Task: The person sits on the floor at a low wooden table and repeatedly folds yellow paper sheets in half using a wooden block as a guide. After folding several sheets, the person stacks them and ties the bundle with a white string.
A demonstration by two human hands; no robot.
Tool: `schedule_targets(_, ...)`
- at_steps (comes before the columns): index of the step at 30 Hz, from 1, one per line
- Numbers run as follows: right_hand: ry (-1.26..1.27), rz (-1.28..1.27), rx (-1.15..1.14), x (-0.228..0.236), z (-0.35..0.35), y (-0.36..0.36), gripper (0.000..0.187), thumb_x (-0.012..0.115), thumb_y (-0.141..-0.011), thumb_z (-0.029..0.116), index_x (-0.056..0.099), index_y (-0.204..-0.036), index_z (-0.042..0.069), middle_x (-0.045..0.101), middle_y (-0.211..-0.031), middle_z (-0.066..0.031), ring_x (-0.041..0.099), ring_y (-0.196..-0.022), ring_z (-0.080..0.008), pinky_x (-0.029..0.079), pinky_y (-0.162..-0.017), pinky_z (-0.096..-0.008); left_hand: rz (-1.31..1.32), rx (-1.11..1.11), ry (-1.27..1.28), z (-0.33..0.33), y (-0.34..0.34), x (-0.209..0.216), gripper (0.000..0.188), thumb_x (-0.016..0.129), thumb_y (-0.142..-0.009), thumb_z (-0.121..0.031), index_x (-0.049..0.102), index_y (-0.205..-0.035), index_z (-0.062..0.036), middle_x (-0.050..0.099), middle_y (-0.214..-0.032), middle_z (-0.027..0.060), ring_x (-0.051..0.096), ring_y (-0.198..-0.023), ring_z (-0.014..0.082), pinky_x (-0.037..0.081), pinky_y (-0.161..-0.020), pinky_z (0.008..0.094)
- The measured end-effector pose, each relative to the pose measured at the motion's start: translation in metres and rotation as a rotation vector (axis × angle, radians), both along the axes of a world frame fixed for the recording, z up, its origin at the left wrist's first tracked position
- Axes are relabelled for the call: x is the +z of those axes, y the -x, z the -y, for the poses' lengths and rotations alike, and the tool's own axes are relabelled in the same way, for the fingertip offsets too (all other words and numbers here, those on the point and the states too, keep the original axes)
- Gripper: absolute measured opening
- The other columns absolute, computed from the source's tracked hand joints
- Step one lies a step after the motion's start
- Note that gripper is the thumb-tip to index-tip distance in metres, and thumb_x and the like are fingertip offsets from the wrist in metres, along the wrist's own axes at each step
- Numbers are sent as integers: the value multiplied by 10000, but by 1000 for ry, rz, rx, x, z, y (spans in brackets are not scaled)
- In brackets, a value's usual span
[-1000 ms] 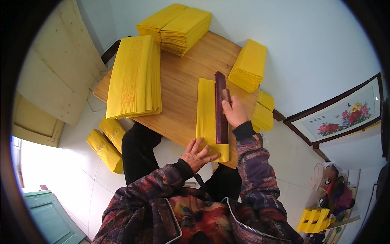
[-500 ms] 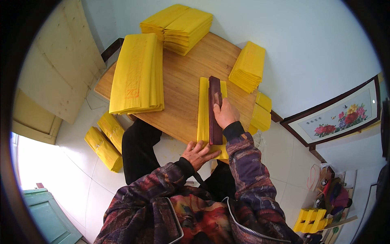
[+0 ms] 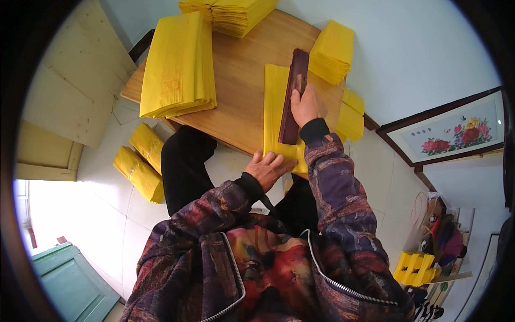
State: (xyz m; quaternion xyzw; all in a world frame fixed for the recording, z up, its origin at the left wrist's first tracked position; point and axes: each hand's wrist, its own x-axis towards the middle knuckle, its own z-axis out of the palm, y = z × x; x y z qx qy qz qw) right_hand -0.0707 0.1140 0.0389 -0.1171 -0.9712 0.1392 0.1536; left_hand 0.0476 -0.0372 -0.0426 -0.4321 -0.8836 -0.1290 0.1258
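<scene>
My right hand (image 3: 308,106) is wrapped round the grip of a long dark-red wooden block (image 3: 290,121). The block slants over the right side of a folded yellow paper sheet (image 3: 275,107), its far end leaning right; whether it presses on the sheet, I cannot tell. At the near end of that sheet, my left hand (image 3: 267,170) lies flat with its fingers stretched out on the paper. The sheet rests along the near right part of the wooden table (image 3: 241,80).
A tall yellow paper stack (image 3: 174,64) occupies the table's left, another stack (image 3: 236,13) its far side, and a smaller stack (image 3: 332,51) its right edge. Yellow bundles (image 3: 139,174) lie on the floor at left. A framed flower picture (image 3: 456,134) leans at the right wall.
The whole scene sits higher in view. The block has shifted right across the sheet and turned to a slant, uncovering more yellow paper on its left. My left hand stays at the near end.
</scene>
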Motion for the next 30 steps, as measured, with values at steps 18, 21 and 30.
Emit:
schedule_targets(18,-79,231,50,-2,20,-6,324,542,-824,319,522,-898,5,621,-799,-244,608,-764,-396,472,-679,-479,151,32,237,-8,-3,22,501,427,-829,-136,424,-1308,-282,502,-931,51,462,-918,193,320,-755,340)
schedule_targets(21,-99,214,72,-3,21,-6,319,538,-828,312,515,-901,2,621,-779,-241,607,-753,-401,471,-686,-477,135,31,215,-8,-3,23,498,421,-835,-137,417,-1312,-282,514,-924,53,475,-907,194,319,-743,334)
schedule_targets(30,-90,238,97,-6,21,-5,311,541,-829,305,500,-890,3,621,-774,-240,607,-738,-401,467,-680,-482,133,21,216,-8,-3,23,491,424,-838,-144,419,-1309,-284,512,-917,48,483,-892,186,318,-729,325)
